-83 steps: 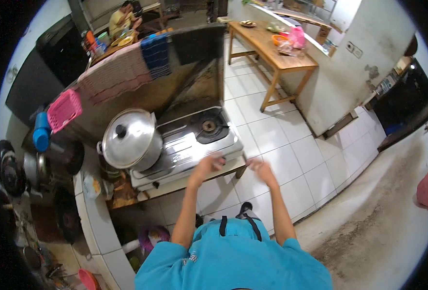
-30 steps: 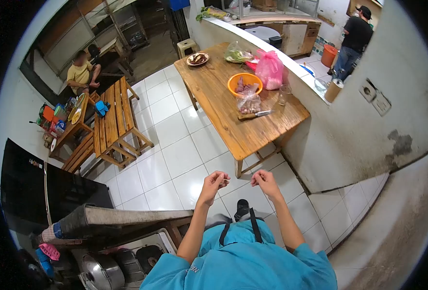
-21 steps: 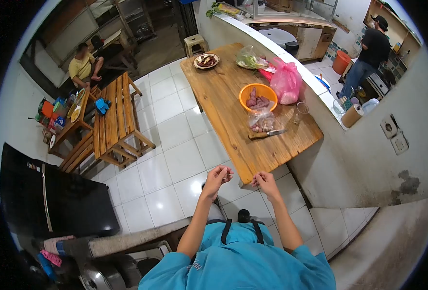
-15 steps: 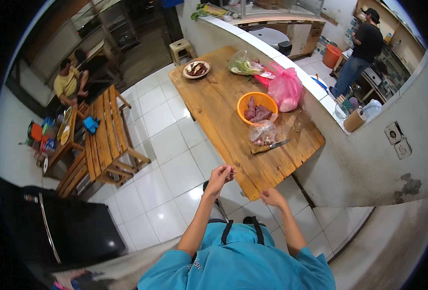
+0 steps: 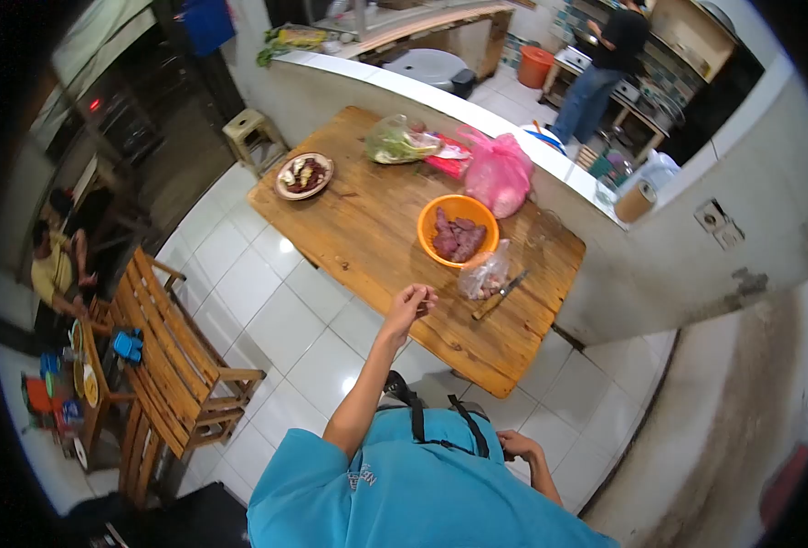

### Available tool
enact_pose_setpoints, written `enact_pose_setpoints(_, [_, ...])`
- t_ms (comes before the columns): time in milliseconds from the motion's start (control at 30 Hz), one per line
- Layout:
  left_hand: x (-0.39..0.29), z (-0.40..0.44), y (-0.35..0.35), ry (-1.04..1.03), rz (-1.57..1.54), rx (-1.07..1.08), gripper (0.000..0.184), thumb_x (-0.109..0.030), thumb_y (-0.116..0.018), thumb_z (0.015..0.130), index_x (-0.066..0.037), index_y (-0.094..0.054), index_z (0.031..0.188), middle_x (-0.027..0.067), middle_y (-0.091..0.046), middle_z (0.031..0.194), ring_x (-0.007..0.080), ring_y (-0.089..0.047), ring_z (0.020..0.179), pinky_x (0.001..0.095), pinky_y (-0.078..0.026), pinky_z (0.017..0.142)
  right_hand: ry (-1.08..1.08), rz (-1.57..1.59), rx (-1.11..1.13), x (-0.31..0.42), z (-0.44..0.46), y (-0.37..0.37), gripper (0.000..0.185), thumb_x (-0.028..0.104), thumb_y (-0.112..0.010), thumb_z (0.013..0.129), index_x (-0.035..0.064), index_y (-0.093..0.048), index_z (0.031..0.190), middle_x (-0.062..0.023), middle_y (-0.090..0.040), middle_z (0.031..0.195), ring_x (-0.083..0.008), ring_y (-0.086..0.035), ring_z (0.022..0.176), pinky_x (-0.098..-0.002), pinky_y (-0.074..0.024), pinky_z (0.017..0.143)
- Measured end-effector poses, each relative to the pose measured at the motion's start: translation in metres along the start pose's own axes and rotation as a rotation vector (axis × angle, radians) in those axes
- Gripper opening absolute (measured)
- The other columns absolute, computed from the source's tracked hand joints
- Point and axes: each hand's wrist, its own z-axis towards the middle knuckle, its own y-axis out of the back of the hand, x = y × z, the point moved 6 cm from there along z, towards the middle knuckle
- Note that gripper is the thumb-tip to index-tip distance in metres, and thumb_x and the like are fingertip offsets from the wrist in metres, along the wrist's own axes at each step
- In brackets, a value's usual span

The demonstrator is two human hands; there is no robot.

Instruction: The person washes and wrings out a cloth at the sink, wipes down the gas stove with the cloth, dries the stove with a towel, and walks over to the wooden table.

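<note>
My left hand (image 5: 410,306) is raised over the near edge of the wooden table (image 5: 367,228), fingers curled together; whatever they hold, if anything, is too small to make out. Down at my right hip is my right hand (image 5: 519,446), its fingertips partly hidden beside the blue shirt. On the table an orange basket (image 5: 427,239) contains purple tubers (image 5: 459,237). Next to it lie a clear bag of small bulbs (image 5: 486,277) and a knife (image 5: 501,294). A pink bag (image 5: 497,173), a bag of greens (image 5: 399,142) and a plate of food (image 5: 303,176) stand farther back.
A slatted bench (image 5: 153,352) stands at the left, with a seated person (image 5: 54,269) beyond it. Past the tiled half wall (image 5: 550,187) another person (image 5: 605,68) stands. A plastic stool (image 5: 253,137) is at the table's far left.
The view has turned from the stove to the wooden table, which is now closer. My right hand has dropped from in front of me to my hip; my left hand remains raised.
</note>
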Motion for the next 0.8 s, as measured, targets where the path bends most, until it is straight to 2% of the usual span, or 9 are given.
enact_pose_setpoints(67, [-0.001,0.011,-0.007,0.002,-0.009,0.034,0.018,-0.023,-0.048,0.097,-0.009,-0.058,0.101,0.0012,-0.064,0.091,0.008,-0.059,0.077,0.0239,-0.05,0.072,-0.02,0.305,0.012,-0.014,-0.001,0.002,0.018,0.018,-0.048,0.092,0.0076,-0.063,0.093,0.0023,-0.051,0.06,-0.007,-0.043,0.044,-0.0245,-0.0332,0.038])
enact_pose_setpoints(167, [-0.002,0.016,-0.027,0.046,-0.002,0.069,0.017,-0.022,-0.049,0.097,-0.009,-0.058,0.102,0.0009,-0.064,0.09,0.0079,-0.06,0.076,0.0235,-0.049,0.071,-0.014,0.303,0.163,0.0,-0.034,-0.008,0.021,0.023,-0.046,0.096,0.0097,-0.061,0.09,0.006,-0.045,0.058,-0.0046,-0.034,0.041,-0.0214,-0.0267,0.035])
enact_pose_setpoints(200, [-0.001,0.016,-0.035,0.049,-0.008,0.088,0.017,-0.022,-0.049,0.097,-0.009,-0.059,0.102,0.0009,-0.064,0.091,0.0077,-0.06,0.076,0.0231,-0.049,0.07,-0.031,0.322,0.18,0.01,-0.048,-0.014,0.017,0.02,-0.047,0.095,0.0092,-0.059,0.091,0.0062,-0.045,0.058,-0.0037,-0.034,0.04,-0.02,-0.0244,0.035])
enact_pose_setpoints(300, [0.013,0.022,-0.054,0.076,0.035,0.135,0.018,-0.022,-0.048,0.097,-0.008,-0.059,0.102,0.0012,-0.065,0.091,0.0077,-0.06,0.077,0.0231,-0.049,0.071,0.034,0.356,0.256,0.001,-0.061,-0.011,0.016,0.016,-0.049,0.093,0.0092,-0.061,0.102,0.0045,-0.051,0.062,-0.0029,-0.038,0.044,-0.0199,-0.0283,0.036])
enact_pose_setpoints(400, [0.023,0.022,-0.074,0.043,0.085,0.191,0.018,-0.022,-0.048,0.098,-0.008,-0.06,0.101,0.0014,-0.065,0.091,0.0075,-0.06,0.077,0.0229,-0.049,0.071,0.204,0.489,0.182,0.007,-0.065,-0.018,0.028,0.006,-0.048,0.089,0.0064,-0.059,0.115,0.0035,-0.059,0.076,-0.0021,-0.047,0.054,-0.0158,-0.0368,0.043])
enact_pose_setpoints(500, [0.03,0.018,-0.089,0.039,0.09,0.221,0.018,-0.022,-0.049,0.098,-0.008,-0.06,0.101,0.0014,-0.065,0.091,0.0074,-0.06,0.078,0.0228,-0.048,0.071,0.114,0.189,0.156,-0.009,-0.057,-0.008,0.035,0.006,-0.049,0.089,0.0075,-0.056,0.122,-0.0009,-0.063,0.094,-0.0058,-0.053,0.072,-0.0198,-0.0459,0.058])
enact_pose_setpoints(600, [0.036,0.012,-0.097,0.052,0.084,0.215,0.019,-0.022,-0.049,0.098,-0.007,-0.06,0.102,0.0019,-0.064,0.091,0.0075,-0.06,0.077,0.0227,-0.048,0.071,0.295,-0.149,0.141,-0.008,-0.047,-0.018,0.037,0.013,-0.054,0.086,0.0082,-0.055,0.123,-0.014,-0.064,0.109,-0.0191,-0.06,0.1,-0.0337,-0.0497,0.083])
enact_pose_setpoints(700, [0.04,0.007,-0.099,0.056,0.107,0.203,0.02,-0.022,-0.049,0.098,-0.007,-0.059,0.102,0.0023,-0.064,0.091,0.0077,-0.06,0.077,0.0227,-0.049,0.071,0.245,-0.681,-0.009,-0.006,-0.033,-0.02,0.04,0.013,-0.055,0.084,0.0104,-0.053,0.124,-0.0212,-0.06,0.115,-0.033,-0.058,0.106,-0.0424,-0.0474,0.087])
enact_pose_setpoints(800, [0.042,0.001,-0.098,0.052,0.106,0.201,0.02,-0.022,-0.049,0.098,-0.006,-0.059,0.103,0.0025,-0.064,0.092,0.0081,-0.059,0.077,0.0229,-0.049,0.072,0.28,-0.781,-0.173,0.005,-0.051,-0.021,0.04,0.015,-0.052,0.083,0.009,-0.051,0.122,-0.0225,-0.055,0.114,-0.0379,-0.055,0.106,-0.0443,-0.0477,0.086])
